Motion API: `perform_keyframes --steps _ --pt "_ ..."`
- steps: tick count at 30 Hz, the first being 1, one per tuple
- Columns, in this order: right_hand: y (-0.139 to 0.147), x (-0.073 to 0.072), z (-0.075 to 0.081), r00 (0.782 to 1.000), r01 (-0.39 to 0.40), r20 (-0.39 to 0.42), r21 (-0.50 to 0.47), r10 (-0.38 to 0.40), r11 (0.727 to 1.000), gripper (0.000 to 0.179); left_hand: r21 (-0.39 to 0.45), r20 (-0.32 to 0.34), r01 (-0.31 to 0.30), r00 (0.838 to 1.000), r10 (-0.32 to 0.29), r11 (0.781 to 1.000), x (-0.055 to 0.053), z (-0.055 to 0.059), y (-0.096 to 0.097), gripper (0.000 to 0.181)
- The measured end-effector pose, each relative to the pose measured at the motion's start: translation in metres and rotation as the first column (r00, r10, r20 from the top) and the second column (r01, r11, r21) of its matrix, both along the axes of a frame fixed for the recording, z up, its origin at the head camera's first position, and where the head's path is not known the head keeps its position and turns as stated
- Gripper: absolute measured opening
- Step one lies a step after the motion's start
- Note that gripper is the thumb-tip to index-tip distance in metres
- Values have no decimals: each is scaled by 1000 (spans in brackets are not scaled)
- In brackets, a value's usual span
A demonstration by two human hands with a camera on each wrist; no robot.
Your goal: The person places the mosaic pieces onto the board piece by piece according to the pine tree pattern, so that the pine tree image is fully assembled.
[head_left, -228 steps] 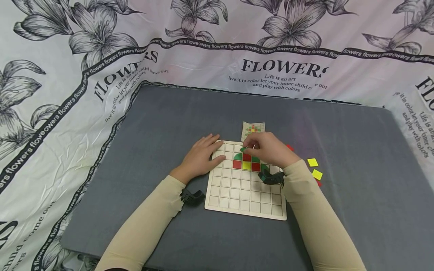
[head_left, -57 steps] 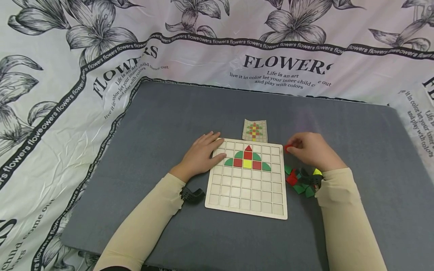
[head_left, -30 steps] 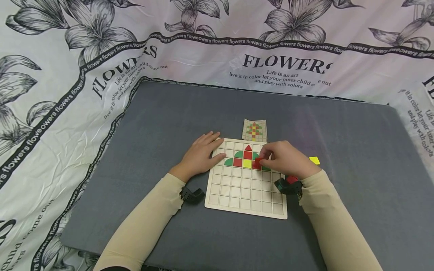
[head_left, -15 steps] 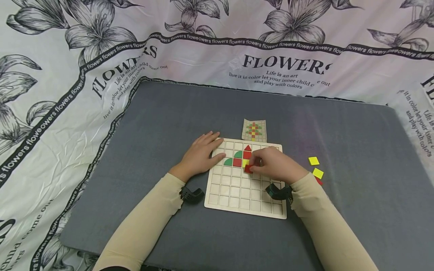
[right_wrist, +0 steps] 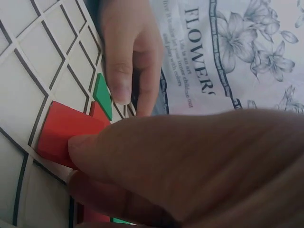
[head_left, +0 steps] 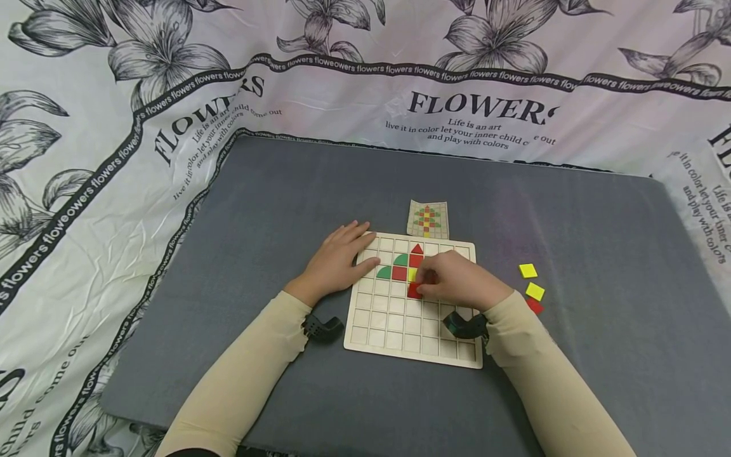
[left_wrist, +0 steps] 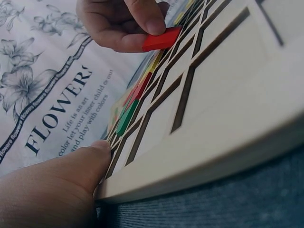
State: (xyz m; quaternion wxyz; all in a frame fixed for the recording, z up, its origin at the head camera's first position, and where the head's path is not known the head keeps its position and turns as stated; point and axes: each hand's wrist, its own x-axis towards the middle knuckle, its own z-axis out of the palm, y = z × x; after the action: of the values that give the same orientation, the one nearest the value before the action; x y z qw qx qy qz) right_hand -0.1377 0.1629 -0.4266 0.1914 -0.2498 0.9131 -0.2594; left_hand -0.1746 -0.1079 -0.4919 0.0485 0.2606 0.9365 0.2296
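Observation:
A pale wooden grid board (head_left: 394,327) lies on the grey table. My left hand (head_left: 337,259) rests on its upper left edge, fingers straight and thumb over the rim. Between thumb and fingers my right hand (head_left: 459,279) pinches a red square tile (head_left: 414,291), at the cell just below a yellow tile (head_left: 412,274). In the left wrist view this red tile (left_wrist: 162,40) looks tilted, partly over the grid. A red triangle (head_left: 418,249), red squares and green quarter-round tiles (head_left: 401,259) sit in cells above. The right hand hides the tiles right of the yellow one.
Behind the board lies a small pattern card (head_left: 428,219) showing a tree of coloured shapes. Loose yellow tiles (head_left: 528,271) and a red tile (head_left: 534,306) lie to the right, partly behind the right sleeve. A flower-printed cloth (head_left: 342,108) borders the table.
My right hand picked up the red square right of the board, carried it left and brought it down below the yellow tile. Earlier, a red triangle was added at the top. The left hand stayed put.

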Motion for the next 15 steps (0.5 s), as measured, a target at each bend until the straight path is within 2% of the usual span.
perform_keyframes --steps 15 --pt "-1 0 -4 999 -20 -42 -11 20 1000 12 -5 -4 -7 1000 7 1000 0 0 1 66"
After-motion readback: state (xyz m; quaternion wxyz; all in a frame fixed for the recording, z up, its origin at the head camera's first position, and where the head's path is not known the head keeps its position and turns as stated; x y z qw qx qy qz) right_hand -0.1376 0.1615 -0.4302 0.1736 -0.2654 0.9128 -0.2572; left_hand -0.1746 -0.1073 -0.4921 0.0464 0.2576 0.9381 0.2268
